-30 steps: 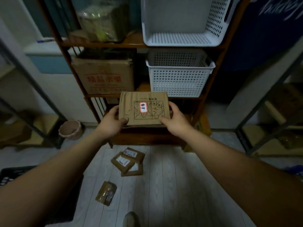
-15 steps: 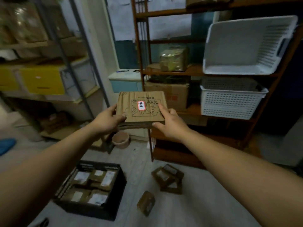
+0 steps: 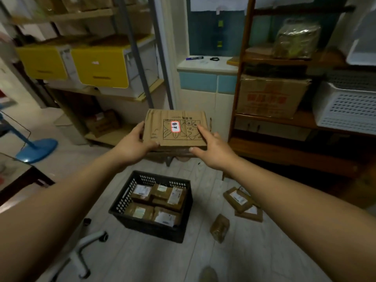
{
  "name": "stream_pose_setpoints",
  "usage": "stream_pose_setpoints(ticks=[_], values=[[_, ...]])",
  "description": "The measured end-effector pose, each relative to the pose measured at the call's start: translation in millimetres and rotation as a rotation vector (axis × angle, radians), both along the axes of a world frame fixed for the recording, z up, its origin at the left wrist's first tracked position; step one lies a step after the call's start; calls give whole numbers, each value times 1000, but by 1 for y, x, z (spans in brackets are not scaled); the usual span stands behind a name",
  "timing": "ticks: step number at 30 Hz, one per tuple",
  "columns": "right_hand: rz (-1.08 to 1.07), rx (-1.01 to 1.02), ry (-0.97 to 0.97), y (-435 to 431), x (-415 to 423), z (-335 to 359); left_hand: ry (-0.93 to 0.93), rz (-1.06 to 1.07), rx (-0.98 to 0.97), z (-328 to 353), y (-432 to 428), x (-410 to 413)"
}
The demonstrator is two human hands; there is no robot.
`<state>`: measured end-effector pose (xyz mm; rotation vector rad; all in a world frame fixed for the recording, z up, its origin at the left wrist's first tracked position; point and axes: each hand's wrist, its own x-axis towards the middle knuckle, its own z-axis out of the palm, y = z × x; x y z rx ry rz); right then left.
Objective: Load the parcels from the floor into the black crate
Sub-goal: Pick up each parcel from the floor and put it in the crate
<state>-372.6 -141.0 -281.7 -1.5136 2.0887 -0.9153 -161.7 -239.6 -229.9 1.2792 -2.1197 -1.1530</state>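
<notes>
The step in hand looks like the carry. A flat cardboard parcel (image 3: pixel 175 129) is held level in the air by both short ends. The left hand (image 3: pixel 132 145) has the 9 o'clock end, thumb on top and fingers curled beneath. The right hand (image 3: pixel 211 149) has the 3 o'clock end, fingers laid over the top and thumb along the near edge. Each grip is closed on the parcel and holds nothing else.

The black crate (image 3: pixel 122 200) sits on the floor (image 3: pixel 142 261) at 6 o'clock of the parcel, well below it. Its bottom is already covered by labelled parcels (image 3: pixel 154 202). At 3 o'clock of the crate a small stack (image 3: pixel 239 198) and a single packet (image 3: pixel 219 230) lie loose.

Next, I judge, comes the lowering — bring the parcel down over the crate and lay it flat on that layer. It is wide, so it likely needs lining up with the crate's long side.
</notes>
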Motion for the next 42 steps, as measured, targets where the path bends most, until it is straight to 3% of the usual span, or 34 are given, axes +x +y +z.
stream_pose_setpoints(ticks=[14,20,28,32,36,39,42], values=[[169,81,-86,-243,68,-47,-152,194,72,-29,-212,76],[100,130,-46,-291,83,-86,-233,46,69,-78,-287,88],[-196,197,-181,-338,155,-160,-259,-329,162,-149,-405,113],[-278,280,-261,-350,183,-206,-207,-538,109,-198,-430,120],[-267,365,-350,-356,193,-264,-213,-557,244,-266,-437,129],[-250,403,-340,-371,199,-325,-339,-518,288,-344,-448,139],[-210,434,-308,-386,209,-399,-560,-478,188,-426,-454,147]])
